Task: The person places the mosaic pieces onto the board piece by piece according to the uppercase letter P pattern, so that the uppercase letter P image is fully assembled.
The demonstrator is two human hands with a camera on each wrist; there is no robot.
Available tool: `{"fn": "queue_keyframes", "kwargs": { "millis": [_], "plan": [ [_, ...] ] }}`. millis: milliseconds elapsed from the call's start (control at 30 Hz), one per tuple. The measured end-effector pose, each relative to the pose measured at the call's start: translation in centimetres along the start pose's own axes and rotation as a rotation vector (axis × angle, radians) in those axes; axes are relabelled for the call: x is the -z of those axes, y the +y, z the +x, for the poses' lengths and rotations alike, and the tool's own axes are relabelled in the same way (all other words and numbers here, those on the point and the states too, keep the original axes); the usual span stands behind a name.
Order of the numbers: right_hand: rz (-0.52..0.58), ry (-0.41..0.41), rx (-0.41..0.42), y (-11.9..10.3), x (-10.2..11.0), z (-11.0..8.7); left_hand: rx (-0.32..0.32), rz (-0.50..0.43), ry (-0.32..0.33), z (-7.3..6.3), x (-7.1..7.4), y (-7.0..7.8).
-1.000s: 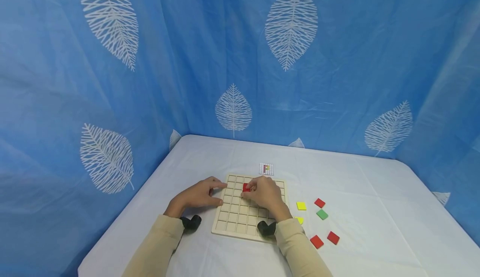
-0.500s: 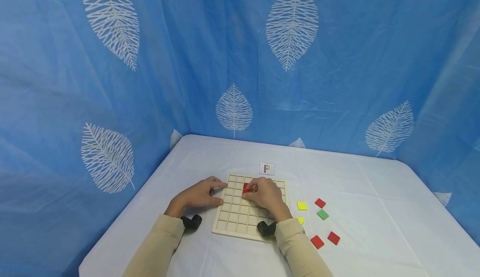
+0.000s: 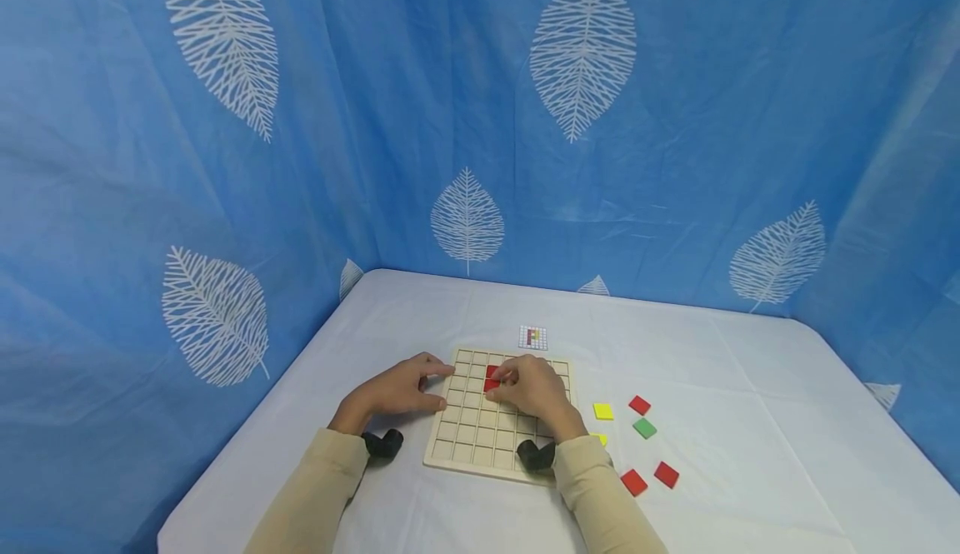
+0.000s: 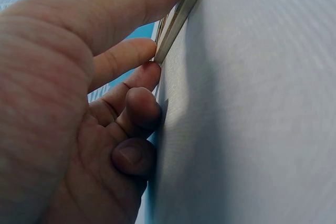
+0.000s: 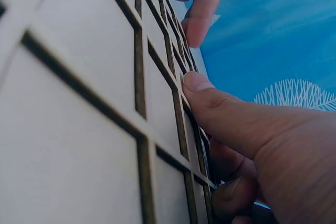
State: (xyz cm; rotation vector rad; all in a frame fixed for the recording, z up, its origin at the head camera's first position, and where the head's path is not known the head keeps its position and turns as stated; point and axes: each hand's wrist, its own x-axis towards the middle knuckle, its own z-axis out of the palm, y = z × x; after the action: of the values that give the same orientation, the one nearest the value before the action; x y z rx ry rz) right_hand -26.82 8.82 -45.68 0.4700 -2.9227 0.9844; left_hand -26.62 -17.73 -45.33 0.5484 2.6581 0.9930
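A light wooden grid board [image 3: 472, 437] lies on the white table. Two red square tiles [image 3: 491, 385] sit one below the other in its upper middle cells. Over them, my right hand [image 3: 532, 387] has its thumb and fingertips spread at the lower tile, which looks flat in its cell. In the right wrist view the thumb [image 5: 210, 98] touches the board's ridges; no tile shows there. My left hand [image 3: 397, 386] rests at the board's left side, thumb and index finger touching the edge. The left wrist view shows the index finger and thumb against that edge [image 4: 184, 17].
A small printed card [image 3: 533, 337] with a coloured grid lies behind the board. To the right are loose tiles: yellow [image 3: 603, 411], green [image 3: 644, 428] and several red [image 3: 633, 482]. A second yellow tile [image 3: 598, 439] is partly hidden by the right sleeve. Blue leaf-patterned cloth stands behind.
The lower red tile has come into view below the upper one and now lies flat. My right thumb has shifted slightly toward me, uncovering more of it. The left hand has stayed put.
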Motion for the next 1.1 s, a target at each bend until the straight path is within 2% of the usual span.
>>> {"fn": "queue_keyframes", "kwargs": {
  "millis": [533,1100],
  "plan": [
    [0.029,-0.024,-0.013,-0.06,0.29,0.04,-0.008,0.012,-0.007,-0.12,0.18,0.31],
    [0.011,-0.031,0.049,0.1,0.19,-0.06,-0.02,-0.006,-0.007,-0.3,0.07,0.59]
  ]
}}
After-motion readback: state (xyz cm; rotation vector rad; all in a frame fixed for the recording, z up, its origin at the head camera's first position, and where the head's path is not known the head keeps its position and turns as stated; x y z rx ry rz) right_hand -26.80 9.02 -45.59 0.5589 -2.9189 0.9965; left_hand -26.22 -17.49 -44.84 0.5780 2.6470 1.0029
